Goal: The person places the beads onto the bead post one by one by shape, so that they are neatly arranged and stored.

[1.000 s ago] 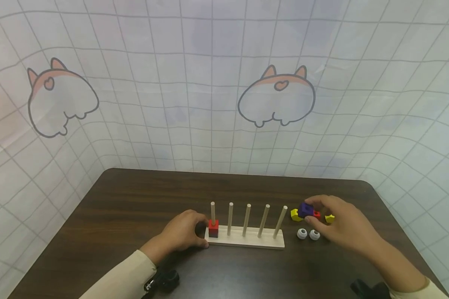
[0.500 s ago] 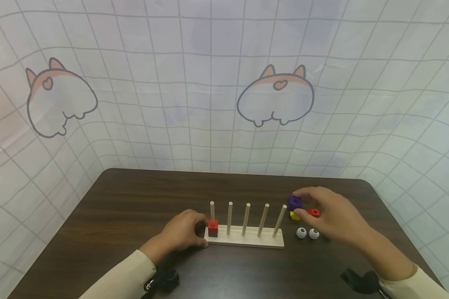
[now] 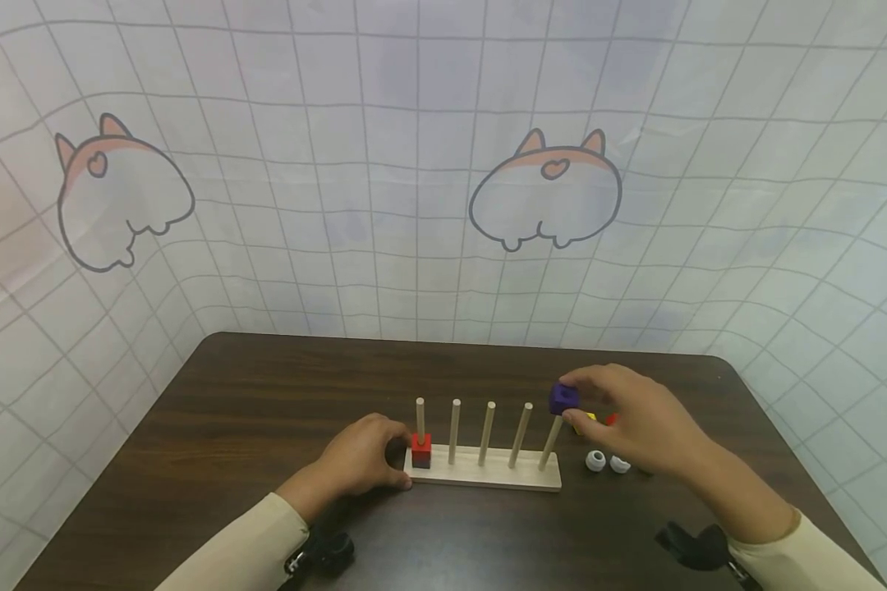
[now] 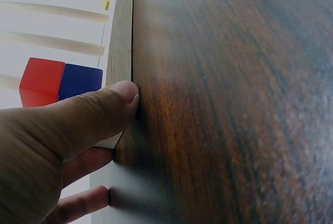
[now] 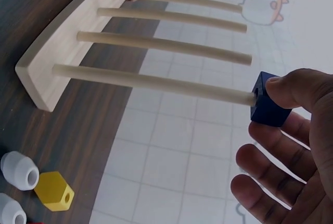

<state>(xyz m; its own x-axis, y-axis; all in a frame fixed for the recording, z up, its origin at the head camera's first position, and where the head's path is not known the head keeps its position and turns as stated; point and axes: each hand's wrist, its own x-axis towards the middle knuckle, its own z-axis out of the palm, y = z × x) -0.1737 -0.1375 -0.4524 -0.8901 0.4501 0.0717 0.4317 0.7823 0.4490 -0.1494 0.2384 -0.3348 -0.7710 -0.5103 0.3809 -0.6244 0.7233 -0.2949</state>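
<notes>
Left hand (image 3: pixel 358 455) partly closed, the pale wooden five-peg rack (image 3: pixel 498 471) was gripped at one end; at the tip of its round end peg (image 5: pixel 154 84), a dark-blue holed block (image 5: pixel 270 113) was pinched by the right hand (image 3: pixel 639 414), and was best lowered squarely.

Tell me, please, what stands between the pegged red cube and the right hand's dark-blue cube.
Three bare, round, pale wooden pegs stand between them in a row, as the head view shows.
</notes>
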